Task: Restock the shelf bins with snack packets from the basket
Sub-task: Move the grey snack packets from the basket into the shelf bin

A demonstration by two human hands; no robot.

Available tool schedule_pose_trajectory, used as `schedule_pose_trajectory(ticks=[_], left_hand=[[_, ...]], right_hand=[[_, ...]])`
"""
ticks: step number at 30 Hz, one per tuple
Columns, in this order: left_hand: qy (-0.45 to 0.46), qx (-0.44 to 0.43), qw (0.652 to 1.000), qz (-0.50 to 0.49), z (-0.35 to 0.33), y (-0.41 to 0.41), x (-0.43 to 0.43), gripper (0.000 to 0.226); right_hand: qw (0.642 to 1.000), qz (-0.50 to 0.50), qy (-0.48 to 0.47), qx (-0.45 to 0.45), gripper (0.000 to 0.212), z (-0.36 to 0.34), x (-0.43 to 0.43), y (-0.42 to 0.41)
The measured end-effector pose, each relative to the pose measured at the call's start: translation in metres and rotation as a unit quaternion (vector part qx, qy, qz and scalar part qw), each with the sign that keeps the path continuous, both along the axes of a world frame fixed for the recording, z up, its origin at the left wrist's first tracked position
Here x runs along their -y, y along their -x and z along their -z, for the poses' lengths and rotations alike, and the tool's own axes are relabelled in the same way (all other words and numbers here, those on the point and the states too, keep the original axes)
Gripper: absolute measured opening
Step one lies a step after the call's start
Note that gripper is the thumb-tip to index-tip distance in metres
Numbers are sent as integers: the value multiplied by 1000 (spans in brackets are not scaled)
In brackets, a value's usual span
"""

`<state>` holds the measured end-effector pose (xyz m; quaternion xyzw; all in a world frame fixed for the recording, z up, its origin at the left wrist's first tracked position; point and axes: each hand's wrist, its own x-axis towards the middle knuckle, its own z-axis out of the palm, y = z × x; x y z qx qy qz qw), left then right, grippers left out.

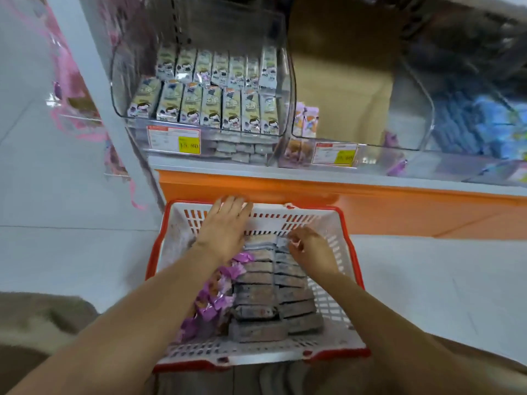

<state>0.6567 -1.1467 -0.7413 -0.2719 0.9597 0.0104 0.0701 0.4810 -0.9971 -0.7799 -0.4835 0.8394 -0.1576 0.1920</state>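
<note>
Head view: the left hand (pixel 225 229) lies flat, its fingers (pixel 231 206) straight and spread over the far wall of the red-and-white basket (pixel 351 252), holding nothing. The right hand (pixel 312 250) has its fingers (pixel 296 246) curled, pinching the farthest of the grey snack packets (pixel 256 292), which lie stacked in two rows beneath and behind both hands. Purple packets (pixel 216 297) lie just left of those rows. Beyond the fingers, on the shelf (pixel 285 192), the clear left bin (pixel 121 109) holds upright packets in rows.
</note>
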Motion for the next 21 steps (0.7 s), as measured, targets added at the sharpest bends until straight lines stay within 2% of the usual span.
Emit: schedule_pose_trajectory(ticks=[6, 15, 21], left_hand=[[-14, 54, 998, -32, 35, 5, 5, 84], [8, 16, 1000, -13, 66, -1, 11, 78], [37, -27, 999, -8, 76, -1, 11, 83]], right_hand=[[998, 29, -50, 26, 36, 57, -3, 17], [995, 28, -95, 32, 60, 110, 19, 35], [976, 4, -195, -100, 69, 136, 24, 29]])
